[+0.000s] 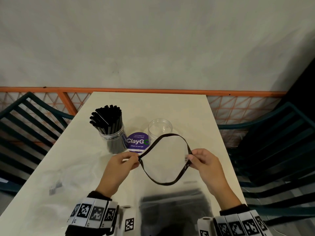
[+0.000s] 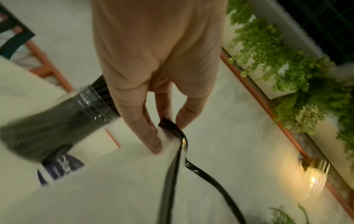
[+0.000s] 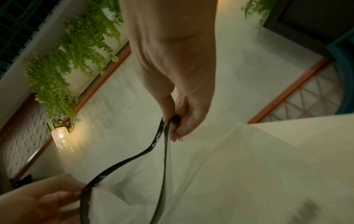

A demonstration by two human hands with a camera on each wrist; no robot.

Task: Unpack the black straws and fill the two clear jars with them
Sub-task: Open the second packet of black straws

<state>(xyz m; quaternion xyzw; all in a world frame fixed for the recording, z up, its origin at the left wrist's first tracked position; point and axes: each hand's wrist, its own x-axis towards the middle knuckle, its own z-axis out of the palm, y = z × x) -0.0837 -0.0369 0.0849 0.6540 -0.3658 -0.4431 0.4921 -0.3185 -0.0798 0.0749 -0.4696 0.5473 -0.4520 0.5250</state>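
Observation:
A clear plastic bag with a black zip rim point(image 1: 163, 183) is held open above the table's near half. My left hand point(image 1: 136, 159) pinches the rim's left end and my right hand point(image 1: 190, 158) pinches its right end. A dark blurred mass of black straws point(image 1: 173, 206) lies low in the bag. Beyond it, a clear jar point(image 1: 114, 140) at the left is packed with upright black straws point(image 1: 107, 118). An empty clear jar point(image 1: 159, 128) stands to its right. The left wrist view shows my left hand point(image 2: 168, 121) pinching the rim point(image 2: 172, 174) beside the packed jar point(image 2: 57, 125). The right wrist view shows my right hand point(image 3: 172, 121) on the rim point(image 3: 162, 151).
A round purple sticker point(image 1: 137, 142) lies on the cream table point(image 1: 196, 116) between the jars. A crumpled clear wrapper point(image 1: 54, 181) lies at the near left. Dark green chairs point(image 1: 25, 120) stand on both sides, and an orange railing point(image 1: 153, 90) runs behind the table.

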